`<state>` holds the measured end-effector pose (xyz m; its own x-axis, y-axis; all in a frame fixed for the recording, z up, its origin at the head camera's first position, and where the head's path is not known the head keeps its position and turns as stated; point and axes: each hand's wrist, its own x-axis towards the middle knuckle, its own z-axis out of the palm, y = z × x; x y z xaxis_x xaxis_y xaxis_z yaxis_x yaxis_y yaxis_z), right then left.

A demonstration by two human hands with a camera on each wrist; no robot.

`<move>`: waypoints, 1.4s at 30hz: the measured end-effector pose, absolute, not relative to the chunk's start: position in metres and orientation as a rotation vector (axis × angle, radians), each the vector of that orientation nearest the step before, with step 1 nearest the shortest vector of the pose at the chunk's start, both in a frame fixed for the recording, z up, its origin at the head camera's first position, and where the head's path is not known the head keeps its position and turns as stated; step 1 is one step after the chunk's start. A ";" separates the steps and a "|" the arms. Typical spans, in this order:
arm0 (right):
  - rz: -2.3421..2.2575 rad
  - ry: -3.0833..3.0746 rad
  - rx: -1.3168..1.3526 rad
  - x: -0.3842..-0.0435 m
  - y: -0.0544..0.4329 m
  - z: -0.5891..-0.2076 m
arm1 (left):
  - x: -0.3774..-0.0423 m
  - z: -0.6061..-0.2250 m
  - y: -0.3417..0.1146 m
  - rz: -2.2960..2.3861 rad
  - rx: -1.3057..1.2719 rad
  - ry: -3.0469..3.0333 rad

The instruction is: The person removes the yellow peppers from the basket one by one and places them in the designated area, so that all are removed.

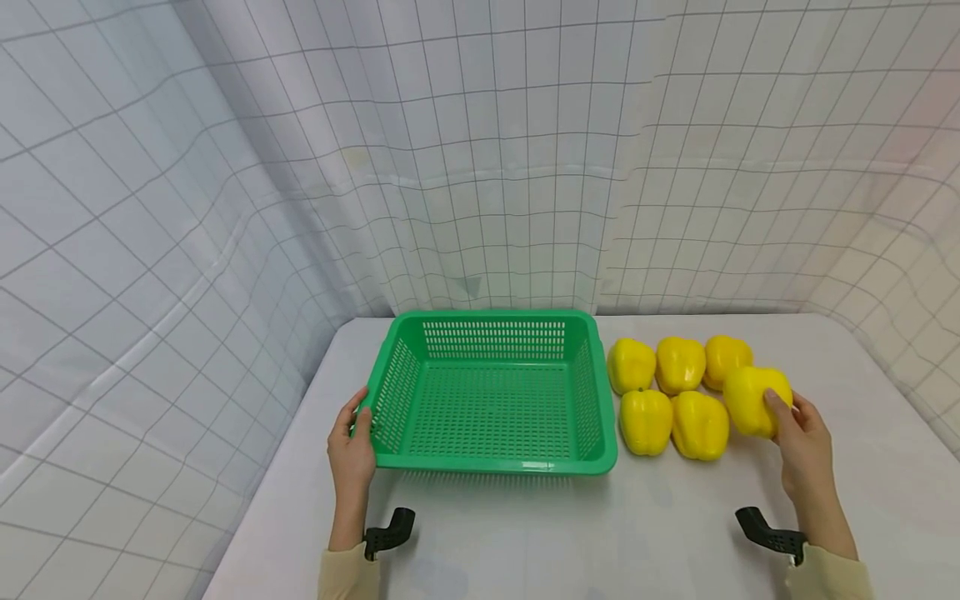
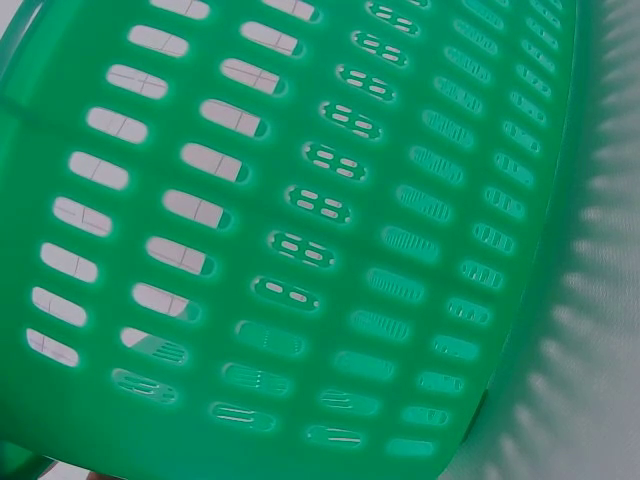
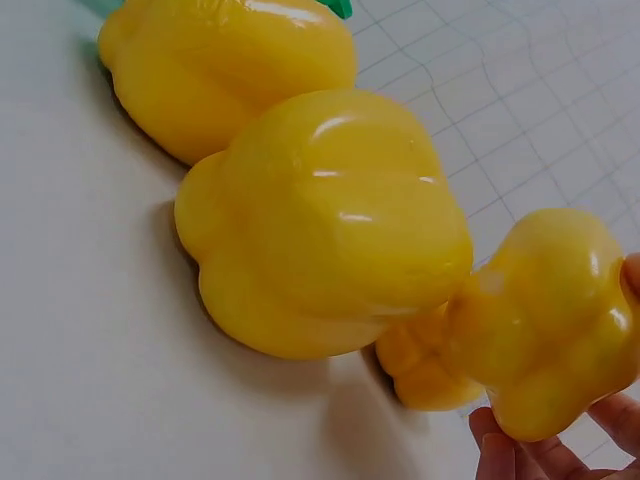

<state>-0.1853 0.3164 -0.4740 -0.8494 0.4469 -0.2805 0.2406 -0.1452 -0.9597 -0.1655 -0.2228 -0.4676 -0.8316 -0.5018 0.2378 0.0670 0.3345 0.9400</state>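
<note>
My right hand (image 1: 806,442) grips a yellow bell pepper (image 1: 756,402), thumb on its near face, at the right end of a group of peppers. In the right wrist view this held pepper (image 3: 550,320) shows its lobed end, with fingertips (image 3: 555,458) beneath it. Several more yellow bell peppers (image 1: 647,422) lie in two rows to its left. At the left, my left hand (image 1: 352,442) holds the rim of a green plastic basket (image 1: 491,465), whose inside holds nothing. The left wrist view is filled by the slotted basket wall (image 2: 300,220); the left fingers are mostly hidden there.
Both stand on a white table (image 1: 570,533). White grid-patterned sheets (image 1: 510,167) hang behind the table and along its sides. Peppers stand close beside the basket's right wall. Each wrist carries a black camera mount (image 1: 390,533).
</note>
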 end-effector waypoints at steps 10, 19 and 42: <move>2.020 -2.108 -0.893 -0.189 0.323 -0.484 | -0.165 -0.467 -0.223 -1.495 0.387 -2.111; 1.883 -2.243 -0.929 -0.191 0.323 -0.491 | -0.166 -0.467 -0.223 -1.510 0.390 -2.105; 1.804 -2.378 -0.900 -0.191 0.324 -0.496 | -0.166 -0.467 -0.222 -1.509 0.388 -2.116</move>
